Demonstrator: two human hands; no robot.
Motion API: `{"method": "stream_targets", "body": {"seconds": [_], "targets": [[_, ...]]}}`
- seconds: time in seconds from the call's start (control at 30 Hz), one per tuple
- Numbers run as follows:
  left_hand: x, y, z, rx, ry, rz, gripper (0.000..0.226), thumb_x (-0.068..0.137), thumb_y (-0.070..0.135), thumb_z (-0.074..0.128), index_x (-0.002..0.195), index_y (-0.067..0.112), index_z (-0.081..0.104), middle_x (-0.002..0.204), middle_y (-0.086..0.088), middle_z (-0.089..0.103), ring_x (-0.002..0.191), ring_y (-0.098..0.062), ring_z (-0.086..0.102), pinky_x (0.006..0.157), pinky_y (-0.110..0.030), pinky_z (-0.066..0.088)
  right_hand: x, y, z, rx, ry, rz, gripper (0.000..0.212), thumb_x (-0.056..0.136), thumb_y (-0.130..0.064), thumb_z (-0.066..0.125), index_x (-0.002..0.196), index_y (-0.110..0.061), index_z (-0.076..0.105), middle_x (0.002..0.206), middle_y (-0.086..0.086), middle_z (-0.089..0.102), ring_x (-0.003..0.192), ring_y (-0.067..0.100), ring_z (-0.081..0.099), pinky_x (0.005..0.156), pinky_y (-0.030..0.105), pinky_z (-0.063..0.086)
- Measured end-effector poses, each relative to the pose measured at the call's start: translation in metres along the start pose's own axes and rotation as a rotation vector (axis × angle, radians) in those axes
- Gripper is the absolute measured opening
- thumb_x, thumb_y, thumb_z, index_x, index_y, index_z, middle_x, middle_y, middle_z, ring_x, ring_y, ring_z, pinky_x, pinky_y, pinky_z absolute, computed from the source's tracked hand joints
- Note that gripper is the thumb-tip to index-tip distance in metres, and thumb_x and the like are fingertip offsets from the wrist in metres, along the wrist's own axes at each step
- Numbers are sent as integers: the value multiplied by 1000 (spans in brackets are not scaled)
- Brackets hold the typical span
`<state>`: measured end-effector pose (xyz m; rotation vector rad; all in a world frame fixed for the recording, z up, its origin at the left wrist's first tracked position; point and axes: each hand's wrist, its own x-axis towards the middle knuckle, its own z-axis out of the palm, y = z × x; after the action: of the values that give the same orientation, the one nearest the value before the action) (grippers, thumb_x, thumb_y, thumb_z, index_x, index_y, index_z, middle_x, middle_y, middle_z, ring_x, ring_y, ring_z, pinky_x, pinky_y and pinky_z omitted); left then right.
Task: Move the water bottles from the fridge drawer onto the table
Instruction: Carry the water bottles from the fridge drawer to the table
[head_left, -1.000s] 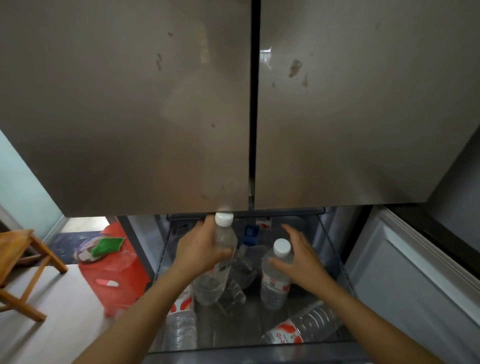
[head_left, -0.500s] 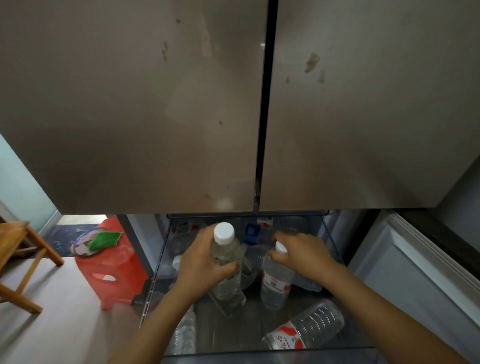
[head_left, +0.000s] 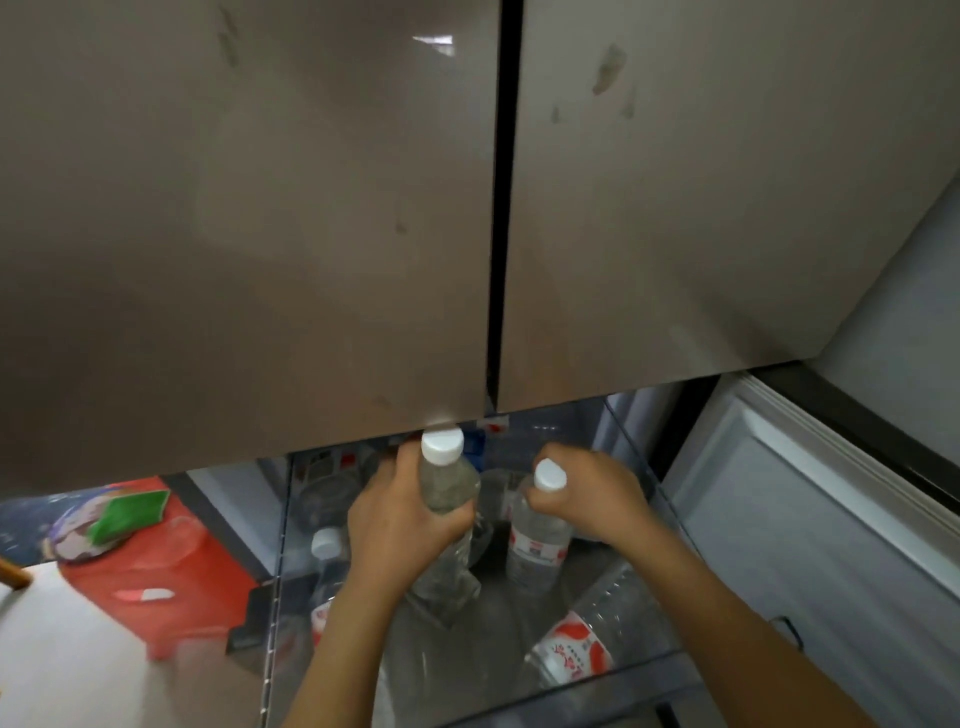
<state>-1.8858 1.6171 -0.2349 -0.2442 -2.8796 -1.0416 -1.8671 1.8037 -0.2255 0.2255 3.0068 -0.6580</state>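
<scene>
I see the open fridge drawer (head_left: 644, 675) below the two shut fridge doors (head_left: 249, 208), with my left hand (head_left: 400, 519) around an upright bottle (head_left: 447, 483) and my right hand (head_left: 592, 499) around the bottle beside it (head_left: 535, 545). A bottle on its side (head_left: 582, 644) lies nearer me on the right, another bottle (head_left: 327, 561) stands along the drawer's left wall. Left of the drawer, on the floor, sits a stool (head_left: 171, 571)

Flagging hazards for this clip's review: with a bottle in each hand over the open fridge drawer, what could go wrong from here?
1. The left hand holds its bottle with the cap right under the closed fridge door's lower edge; lifting straight up could knock it.
2. The right hand grips its bottle only near the neck, so it may swing or slip.
3. A lying bottle rests by the drawer's front wall; a bump could roll it.
</scene>
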Motion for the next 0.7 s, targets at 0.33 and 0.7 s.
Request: {"method": "stream_targets", "body": {"seconds": [0.33, 0.7], "targets": [[-8, 6, 1, 43, -34, 58, 69, 71, 34, 72, 128, 20, 37, 121, -9, 51, 105, -34, 54, 79, -40, 44, -46, 10, 0, 49, 173, 186, 33, 81, -39, 61, 104, -15, 56, 100, 3, 64, 89, 21, 59, 66, 25, 39], [-84, 77, -31, -96, 289, 193, 68, 71, 19, 76, 129, 15, 41, 125, -9, 49, 111, -28, 51, 86, -42, 43, -123, 13, -106, 92, 548, -78, 35, 82, -42, 61, 101, -13, 61, 96, 5, 63, 78, 16, 50, 64, 28, 39]]}}
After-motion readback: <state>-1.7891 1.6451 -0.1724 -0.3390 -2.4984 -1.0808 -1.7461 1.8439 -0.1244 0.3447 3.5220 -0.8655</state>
